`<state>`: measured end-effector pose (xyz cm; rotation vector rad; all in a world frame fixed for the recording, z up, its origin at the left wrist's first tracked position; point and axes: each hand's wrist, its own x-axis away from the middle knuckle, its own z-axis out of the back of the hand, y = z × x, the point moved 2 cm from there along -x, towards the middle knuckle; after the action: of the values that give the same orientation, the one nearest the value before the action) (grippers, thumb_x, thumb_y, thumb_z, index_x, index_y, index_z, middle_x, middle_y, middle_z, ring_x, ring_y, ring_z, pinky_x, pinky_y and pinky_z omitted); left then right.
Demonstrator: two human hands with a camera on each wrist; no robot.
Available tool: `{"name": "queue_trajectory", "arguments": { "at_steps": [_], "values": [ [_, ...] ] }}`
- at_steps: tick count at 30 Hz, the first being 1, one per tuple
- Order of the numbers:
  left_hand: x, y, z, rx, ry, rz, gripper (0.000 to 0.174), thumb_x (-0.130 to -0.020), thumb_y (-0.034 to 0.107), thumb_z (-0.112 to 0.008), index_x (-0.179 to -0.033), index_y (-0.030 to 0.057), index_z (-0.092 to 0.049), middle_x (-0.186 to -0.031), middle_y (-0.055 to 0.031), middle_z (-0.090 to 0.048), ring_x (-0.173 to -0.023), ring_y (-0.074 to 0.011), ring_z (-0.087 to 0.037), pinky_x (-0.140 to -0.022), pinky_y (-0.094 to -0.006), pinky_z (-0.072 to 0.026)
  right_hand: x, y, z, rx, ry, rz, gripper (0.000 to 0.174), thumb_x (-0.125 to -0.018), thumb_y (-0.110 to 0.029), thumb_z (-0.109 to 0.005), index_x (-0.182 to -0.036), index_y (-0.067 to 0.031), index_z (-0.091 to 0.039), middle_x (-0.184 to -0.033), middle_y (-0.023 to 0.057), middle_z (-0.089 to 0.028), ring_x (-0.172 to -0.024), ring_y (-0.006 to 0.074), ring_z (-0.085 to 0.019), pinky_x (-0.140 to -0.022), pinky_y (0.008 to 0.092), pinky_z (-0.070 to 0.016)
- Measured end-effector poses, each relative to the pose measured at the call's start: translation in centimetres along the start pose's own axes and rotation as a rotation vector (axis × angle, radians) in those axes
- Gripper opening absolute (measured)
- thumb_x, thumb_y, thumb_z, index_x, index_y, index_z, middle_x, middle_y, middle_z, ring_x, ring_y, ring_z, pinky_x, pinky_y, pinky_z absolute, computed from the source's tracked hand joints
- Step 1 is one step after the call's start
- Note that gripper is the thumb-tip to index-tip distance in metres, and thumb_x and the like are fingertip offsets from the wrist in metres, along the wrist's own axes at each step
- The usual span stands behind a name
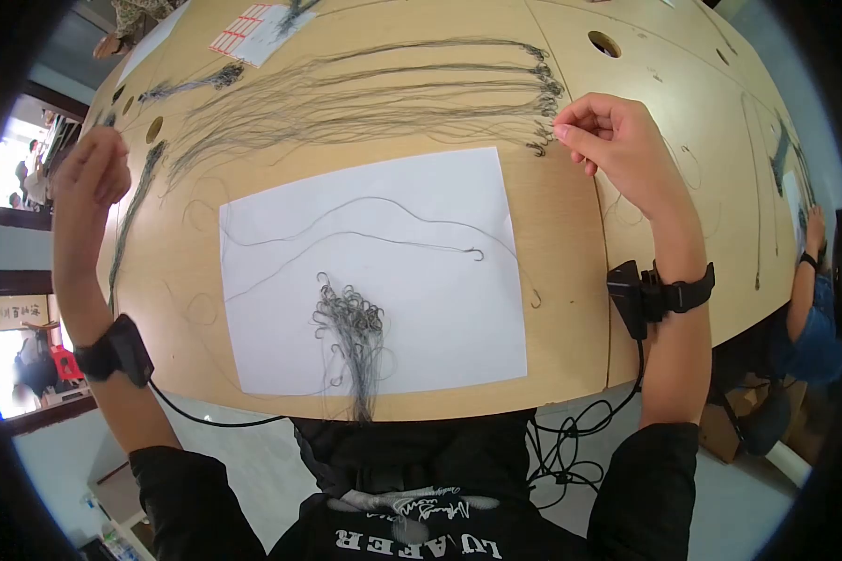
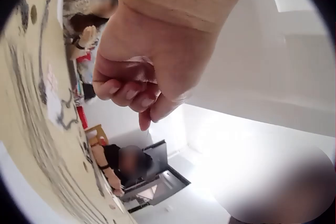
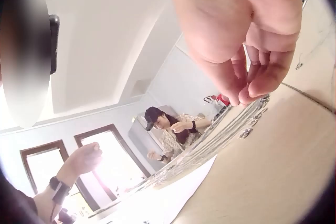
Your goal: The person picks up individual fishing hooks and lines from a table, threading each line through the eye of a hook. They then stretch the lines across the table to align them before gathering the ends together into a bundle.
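My right hand (image 1: 613,140) pinches thumb and forefinger at a fishing hook beside the hook ends of several rows of hooked fishing lines (image 1: 421,89). In the right wrist view its fingertips (image 3: 247,97) overlap those hooks. Raised at the table's left edge, my left hand (image 1: 94,168) pinches a very thin fishing line, barely visible below the fingertips in the left wrist view; the other fingers are curled. On a white paper (image 1: 440,327) before me lie a tangled bunch of hooks (image 1: 348,313) with grey lines and a separate hooked line (image 1: 384,236).
A dark bundle of line (image 1: 138,220) lies along the left table edge, another bundle (image 1: 196,82) behind it. Farther back is a red-marked sheet (image 1: 253,33). The table has round holes, one hole (image 1: 604,44) at back right. Other people sit around the table.
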<state>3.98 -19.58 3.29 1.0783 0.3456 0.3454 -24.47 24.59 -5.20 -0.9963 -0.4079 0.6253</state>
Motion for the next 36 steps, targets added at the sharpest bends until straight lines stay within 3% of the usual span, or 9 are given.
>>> {"name": "queue_trajectory", "arguments": {
  "at_steps": [4,8,14,20,23,26,29,33,36],
  "values": [
    [-2.1,-4.0,-1.9,-0.475,-0.005,-0.059,0.022,-0.104,0.022,-0.062,-0.093,0.0038,-0.067,-0.073,0.0083,-0.045,-0.065,-0.002,-0.034,-0.057,-0.0216,-0.0269,-0.6,0.7,-0.1,0.055,0.01,-0.015,0.014,-0.095,-0.012,-0.07,-0.095,0.0015,-0.07,-0.074,0.0023,-0.066,-0.065,0.0087,-0.061,-0.06,0.0244,-0.0501],
    [-3.3,-7.2,-2.6,-0.647,-0.037,0.04,0.021,-0.101,0.019,-0.066,-0.093,0.0,-0.067,-0.075,0.0062,-0.051,-0.067,-0.0035,-0.04,-0.059,-0.0224,-0.0315,-0.6,0.9,-0.4,0.063,0.017,-0.021,0.014,-0.094,-0.012,-0.07,-0.093,0.0018,-0.07,-0.072,0.0023,-0.066,-0.063,0.0091,-0.061,-0.06,0.0244,-0.0502],
    [-3.8,-7.7,-3.7,-0.808,-0.027,-0.064,0.023,-0.098,0.02,-0.068,-0.095,-0.0025,-0.066,-0.074,-0.0042,-0.059,-0.072,-0.0128,-0.054,-0.071,-0.0286,-0.0455,-0.6,0.7,-0.5,0.109,0.025,-0.029,0.015,-0.094,-0.013,-0.071,-0.092,0.002,-0.07,-0.071,0.0022,-0.066,-0.062,0.0091,-0.061,-0.06,0.0247,-0.0505],
    [-3.9,-8.7,-3.3,-0.957,-0.034,-0.143,0.021,-0.096,0.021,-0.07,-0.099,0.0007,-0.066,-0.09,-0.0122,-0.065,-0.086,-0.0244,-0.064,-0.082,-0.0341,-0.0492,-0.7,0.8,-0.3,0.093,0.016,-0.002,0.015,-0.096,-0.014,-0.07,-0.097,0.001,-0.069,-0.074,0.0007,-0.065,-0.063,0.0079,-0.059,-0.059,0.0235,-0.0486],
    [-3.6,-9.1,-3.3,-1.165,0.074,-0.522,0.024,-0.094,0.023,-0.072,-0.106,0.0027,-0.066,-0.101,-0.0125,-0.066,-0.098,-0.0304,-0.066,-0.089,-0.0373,-0.049,-0.8,1.0,0.0,0.085,0.035,0.006,0.016,-0.095,-0.015,-0.071,-0.098,0.0006,-0.07,-0.075,0.0009,-0.066,-0.062,0.0084,-0.059,-0.059,0.0238,-0.0489],
    [-2.8,-7.1,-4.1,-1.271,0.14,-0.38,0.028,-0.094,0.023,-0.072,-0.112,0.0036,-0.064,-0.11,-0.0114,-0.067,-0.108,-0.0329,-0.065,-0.096,-0.0404,-0.0476,-0.6,1.0,0.9,0.097,0.011,0.002,0.015,-0.094,-0.015,-0.072,-0.097,-0.0006,-0.07,-0.074,0.0,-0.065,-0.062,0.0082,-0.058,-0.059,0.0235,-0.0483],
    [-2.2,-5.1,-4.8,-1.111,0.084,-0.422,0.026,-0.096,0.019,-0.069,-0.117,0.003,-0.065,-0.11,-0.0117,-0.068,-0.103,-0.0286,-0.067,-0.092,-0.0391,-0.0493,0.6,-0.8,0.8,0.121,-0.21,0.007,0.013,-0.09,-0.014,-0.076,-0.093,-0.0016,-0.071,-0.073,-0.0001,-0.064,-0.063,0.0087,-0.059,-0.059,0.0244,-0.0479],
    [0.4,-0.1,-9.8,-0.775,-0.075,-0.284,0.02,-0.093,0.012,-0.071,-0.11,0.0007,-0.067,-0.101,-0.0126,-0.069,-0.093,-0.0239,-0.068,-0.085,-0.0362,-0.0512,3.3,-3.6,-1.6,0.227,-0.515,0.065,0.018,-0.081,-0.012,-0.083,-0.085,-0.0016,-0.07,-0.071,0.0046,-0.065,-0.066,0.0127,-0.061,-0.061,0.0277,-0.0487],
    [2.3,2.0,-13.3,-0.666,-0.18,-0.31,0.016,-0.09,0.007,-0.073,-0.103,-0.0004,-0.069,-0.094,-0.0123,-0.07,-0.087,-0.0222,-0.068,-0.079,-0.0342,-0.0519,5.1,-5.4,-3.3,0.455,-0.599,-0.158,0.025,-0.074,-0.015,-0.087,-0.08,-0.0005,-0.067,-0.073,0.012,-0.067,-0.067,0.0225,-0.065,-0.063,0.0341,-0.0501]
  ]
}}
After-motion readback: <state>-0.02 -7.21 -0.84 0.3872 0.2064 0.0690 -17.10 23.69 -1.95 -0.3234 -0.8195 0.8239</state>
